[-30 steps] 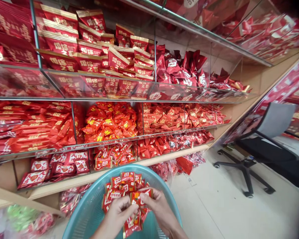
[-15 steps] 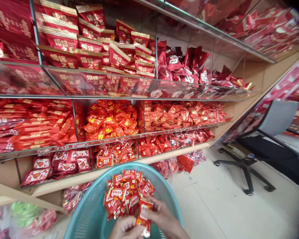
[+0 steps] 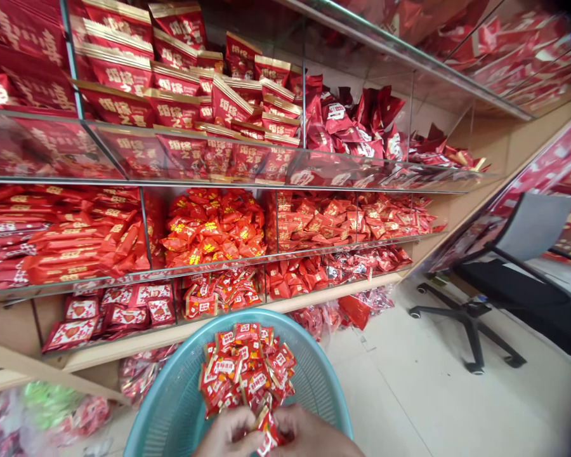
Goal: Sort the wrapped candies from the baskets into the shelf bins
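A red candy packet (image 3: 268,432) with gold edges is pinched between my two hands at the bottom of the view. My left hand (image 3: 231,435) grips it from the left, fingers curled. My right hand (image 3: 309,435) closes on its other side and hides part of it. Just beyond my hands lies a heap of similar red packets (image 3: 247,365) with white labels. They sit in a teal plastic basket (image 3: 324,374) with perforated walls, and my hands are over its near part.
Glass-fronted shelves (image 3: 209,185) full of red and gold packets rise behind the basket. Bagged goods (image 3: 52,406) lie on the floor at the lower left, and more red bags (image 3: 354,311) lie under the shelf. A wheeled office chair (image 3: 504,273) stands at the right.
Both hands have come down and closer together, bringing the packet lower and tilting it. More of the heap shows behind them. The view has shifted slightly.
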`<move>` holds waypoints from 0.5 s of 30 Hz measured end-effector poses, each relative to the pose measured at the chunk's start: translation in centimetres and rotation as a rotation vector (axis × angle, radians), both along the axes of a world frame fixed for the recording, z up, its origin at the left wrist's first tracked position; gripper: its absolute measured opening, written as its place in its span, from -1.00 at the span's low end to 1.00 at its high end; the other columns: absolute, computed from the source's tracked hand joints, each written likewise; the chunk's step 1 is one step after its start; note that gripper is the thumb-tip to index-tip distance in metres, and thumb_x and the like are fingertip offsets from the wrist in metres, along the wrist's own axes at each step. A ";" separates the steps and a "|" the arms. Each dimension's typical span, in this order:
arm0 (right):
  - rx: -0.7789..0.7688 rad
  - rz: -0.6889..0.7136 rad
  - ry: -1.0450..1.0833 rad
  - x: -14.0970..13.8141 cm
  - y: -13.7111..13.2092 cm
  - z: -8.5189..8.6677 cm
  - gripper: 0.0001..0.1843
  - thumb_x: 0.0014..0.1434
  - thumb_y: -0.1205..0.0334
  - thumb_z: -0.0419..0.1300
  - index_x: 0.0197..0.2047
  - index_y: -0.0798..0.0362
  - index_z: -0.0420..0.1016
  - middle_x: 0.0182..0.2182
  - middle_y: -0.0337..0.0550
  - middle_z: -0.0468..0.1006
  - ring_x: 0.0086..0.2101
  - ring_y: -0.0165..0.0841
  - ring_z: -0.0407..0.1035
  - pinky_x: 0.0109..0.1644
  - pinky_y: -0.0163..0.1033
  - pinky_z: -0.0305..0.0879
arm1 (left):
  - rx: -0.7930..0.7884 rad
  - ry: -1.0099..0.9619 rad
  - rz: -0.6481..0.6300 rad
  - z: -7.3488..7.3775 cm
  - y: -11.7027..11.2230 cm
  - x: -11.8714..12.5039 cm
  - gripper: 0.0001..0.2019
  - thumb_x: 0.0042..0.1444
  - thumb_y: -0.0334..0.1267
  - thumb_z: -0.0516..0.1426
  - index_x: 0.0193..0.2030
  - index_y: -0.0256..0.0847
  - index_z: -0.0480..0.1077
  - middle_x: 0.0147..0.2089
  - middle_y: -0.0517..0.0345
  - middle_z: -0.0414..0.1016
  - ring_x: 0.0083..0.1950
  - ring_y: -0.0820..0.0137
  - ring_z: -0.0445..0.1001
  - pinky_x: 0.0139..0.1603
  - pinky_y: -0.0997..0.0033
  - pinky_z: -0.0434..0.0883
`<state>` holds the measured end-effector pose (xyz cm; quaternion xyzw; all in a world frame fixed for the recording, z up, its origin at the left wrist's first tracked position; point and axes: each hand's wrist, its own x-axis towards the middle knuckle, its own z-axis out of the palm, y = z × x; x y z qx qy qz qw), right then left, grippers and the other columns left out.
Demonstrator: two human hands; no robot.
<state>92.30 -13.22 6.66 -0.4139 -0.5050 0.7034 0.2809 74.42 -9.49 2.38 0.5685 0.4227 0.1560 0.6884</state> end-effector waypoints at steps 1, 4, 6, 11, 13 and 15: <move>-0.017 -0.003 -0.006 -0.1 0.0 -0.5 -0.63 -0.09 -0.04 0.29 -0.36 0.11 0.45 -0.48 -0.33 0.37 -0.46 -0.52 0.21 -0.36 -0.41 0.16 | -0.017 -0.009 0.010 0.0 0.0 -0.2 -0.57 -0.10 0.15 0.16 -0.53 -0.23 0.23 -0.61 0.25 0.39 -0.65 0.55 0.35 -0.68 0.63 0.15; -0.104 -0.054 -0.068 -0.1 0.1 -2.0 -0.61 -0.15 -0.03 0.33 -0.39 0.11 0.40 -0.56 -0.35 0.35 -0.56 -0.55 0.18 -0.49 -0.44 0.13 | -0.076 -0.021 0.094 0.2 0.4 -1.5 -0.57 -0.10 0.14 0.17 -0.53 -0.25 0.27 -0.60 0.23 0.42 -0.58 0.52 0.42 -0.59 0.61 0.26; -0.128 -0.103 -0.148 0.3 0.3 -2.3 -0.61 -0.14 -0.04 0.31 -0.38 0.10 0.38 -0.59 -0.36 0.34 -0.61 -0.55 0.17 -0.54 -0.44 0.12 | -0.118 -0.019 0.191 0.6 1.1 -2.9 -0.58 -0.14 0.11 0.21 -0.52 -0.26 0.30 -0.58 0.20 0.45 -0.52 0.49 0.45 -0.54 0.61 0.32; 0.030 -0.194 -0.257 1.7 1.6 -0.7 -0.70 0.00 0.01 0.22 -0.37 0.12 0.42 -0.56 -0.30 0.38 -0.58 -0.52 0.23 -0.50 -0.40 0.18 | -0.238 -0.072 0.547 2.4 2.8 -5.0 -0.65 -0.20 -0.04 0.31 -0.44 -0.28 0.36 -0.45 0.16 0.51 -0.32 0.38 0.55 -0.32 0.55 0.47; 0.097 -0.224 -0.338 2.1 2.2 -0.3 -0.74 0.05 0.06 0.18 -0.34 0.11 0.44 -0.53 -0.27 0.42 -0.54 -0.48 0.27 -0.46 -0.38 0.19 | -0.284 -0.144 0.660 3.0 3.1 -4.9 -0.68 -0.20 -0.16 0.33 -0.38 -0.28 0.36 -0.37 0.14 0.53 -0.21 0.30 0.56 -0.19 0.46 0.50; 0.168 -0.250 -0.481 2.3 2.5 -0.4 -0.79 0.05 0.12 0.17 -0.34 0.09 0.47 -0.50 -0.24 0.46 -0.48 -0.43 0.31 -0.40 -0.36 0.19 | -0.332 -0.198 0.731 3.3 3.3 -4.4 -0.71 -0.19 -0.27 0.33 -0.34 -0.29 0.35 -0.31 0.10 0.55 -0.17 0.22 0.56 -0.13 0.38 0.51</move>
